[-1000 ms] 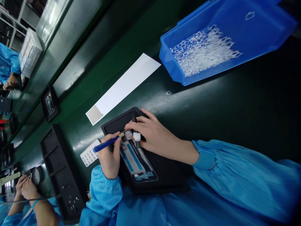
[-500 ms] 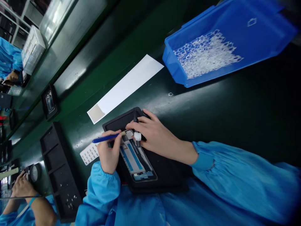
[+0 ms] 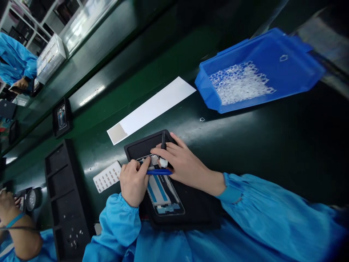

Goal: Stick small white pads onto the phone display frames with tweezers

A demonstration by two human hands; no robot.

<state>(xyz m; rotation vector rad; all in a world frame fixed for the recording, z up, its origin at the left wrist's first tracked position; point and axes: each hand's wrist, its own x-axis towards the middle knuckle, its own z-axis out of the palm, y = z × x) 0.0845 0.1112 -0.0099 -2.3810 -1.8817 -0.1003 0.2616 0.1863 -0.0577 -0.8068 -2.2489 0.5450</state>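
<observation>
A phone frame (image 3: 162, 192) lies in a black fixture (image 3: 196, 208) in front of me. My left hand (image 3: 133, 181) is closed round a blue pen-like tool (image 3: 159, 172), which lies across the phone's upper end and points right. My right hand (image 3: 182, 162) rests on the top of the phone, fingers pinched on a slim black tool (image 3: 163, 139). A small white piece (image 3: 163, 162) sits at its fingertips. The phone's top edge is hidden under both hands.
A blue bin (image 3: 294, 69) of clear plastic pieces stands at the back right. A white paper strip (image 3: 152, 109) and a small sticker sheet (image 3: 107, 177) lie on the green bench. A black compartment tray (image 3: 64, 196) stands left. A co-worker's arm (image 3: 16, 233) is at the bottom left.
My left hand has swung the blue tool from pointing left to pointing right across the phone. My right hand stays in place. The view has tilted down a little.
</observation>
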